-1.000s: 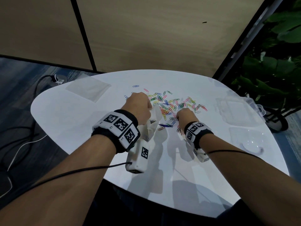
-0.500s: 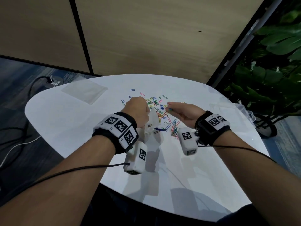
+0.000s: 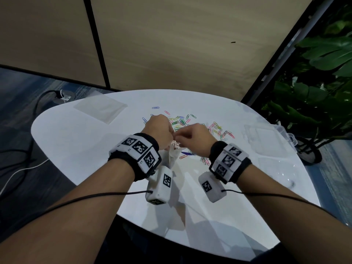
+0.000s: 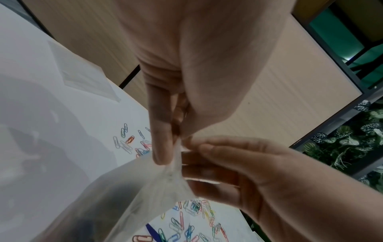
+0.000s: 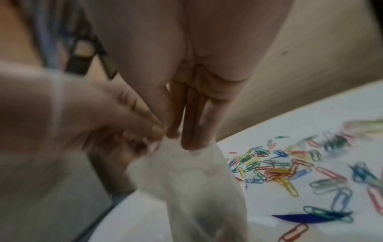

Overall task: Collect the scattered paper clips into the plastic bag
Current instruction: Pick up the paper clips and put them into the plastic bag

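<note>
The clear plastic bag (image 3: pixel 173 155) hangs above the white table (image 3: pixel 80 149). My left hand (image 3: pixel 159 128) pinches its gathered rim between thumb and forefinger (image 4: pixel 163 144). My right hand (image 3: pixel 192 135) is right beside it, thumb and fingertips (image 5: pixel 187 139) bunched at the bag's mouth (image 5: pixel 194 165). In the head view a few pink clips (image 3: pixel 174 144) show just beneath those fingertips. Coloured paper clips (image 3: pixel 181 121) lie scattered behind both hands, with more to the right (image 3: pixel 221 131) and near the right wrist (image 3: pixel 204 160). They also show under the bag (image 4: pixel 186 222) and beside it (image 5: pixel 277 168).
A flat clear bag (image 3: pixel 101 108) lies at the table's far left. A clear plastic box (image 3: pixel 266 138) and a clear lid (image 3: pixel 276 168) sit at the right edge. A blue scrap (image 3: pixel 187 153) lies by the bag. A potted plant (image 3: pixel 314 92) stands beyond the right edge.
My right hand left the clips on the table, turned palm up, then swung left to the bag's mouth. The left hand kept the bag raised in nearly the same place.
</note>
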